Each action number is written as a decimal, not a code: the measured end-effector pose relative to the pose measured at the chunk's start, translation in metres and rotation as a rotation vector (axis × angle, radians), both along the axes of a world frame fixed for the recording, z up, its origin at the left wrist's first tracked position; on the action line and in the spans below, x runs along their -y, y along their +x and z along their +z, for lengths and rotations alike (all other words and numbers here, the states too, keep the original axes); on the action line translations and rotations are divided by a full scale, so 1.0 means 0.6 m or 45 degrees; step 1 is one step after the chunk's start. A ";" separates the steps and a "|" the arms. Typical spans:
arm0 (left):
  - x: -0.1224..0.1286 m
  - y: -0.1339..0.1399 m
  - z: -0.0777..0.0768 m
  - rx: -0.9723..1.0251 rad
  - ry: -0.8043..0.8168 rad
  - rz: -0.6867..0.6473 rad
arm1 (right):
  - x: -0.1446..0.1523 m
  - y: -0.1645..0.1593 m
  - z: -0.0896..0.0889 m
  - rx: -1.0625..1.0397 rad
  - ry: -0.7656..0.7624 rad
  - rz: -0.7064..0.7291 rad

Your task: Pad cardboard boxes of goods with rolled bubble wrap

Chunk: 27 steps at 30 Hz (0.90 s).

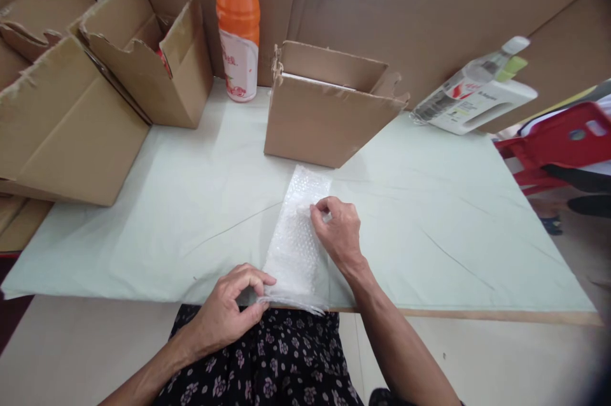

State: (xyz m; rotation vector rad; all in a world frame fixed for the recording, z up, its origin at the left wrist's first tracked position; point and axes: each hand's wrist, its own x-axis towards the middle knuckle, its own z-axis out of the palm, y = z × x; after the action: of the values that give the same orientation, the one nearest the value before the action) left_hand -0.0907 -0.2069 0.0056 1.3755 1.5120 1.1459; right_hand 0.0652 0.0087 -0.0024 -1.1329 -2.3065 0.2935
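Note:
A clear bubble wrap bag (292, 253) lies flat on the pale green tablecloth, its near end reaching the table's front edge. My left hand (233, 304) grips the bag's near left corner, index finger on top and thumb at the lower edge. Over the upper half of the bag, my right hand (338, 228) is closed in a pinch on its clear film. The fingertips hide exactly which fold they hold. Just beyond the far end of the bag stands an open cardboard box (319, 119), with a white edge showing inside.
Open cardboard boxes (71, 126) crowd the left side. An orange bottle (238, 24) stands at the back. A clear bottle (470, 84) and a white jug (496, 104) lean at the back right. Beyond the table's right edge is a red plastic chair (568, 142).

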 end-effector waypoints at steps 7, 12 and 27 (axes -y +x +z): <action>0.000 -0.006 0.002 0.000 0.066 -0.048 | -0.017 -0.004 -0.006 0.118 -0.079 -0.092; -0.003 -0.006 0.003 0.017 0.094 -0.045 | -0.014 -0.001 -0.008 0.188 -0.066 -0.079; -0.085 0.008 0.001 -0.513 -0.235 0.061 | 0.182 0.088 0.058 -0.083 -0.196 0.536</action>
State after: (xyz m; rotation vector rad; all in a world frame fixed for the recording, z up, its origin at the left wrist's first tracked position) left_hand -0.0862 -0.1556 0.0062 1.5077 1.8897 0.7599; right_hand 0.1182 -0.1003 0.0326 -0.6817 -2.4812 0.6634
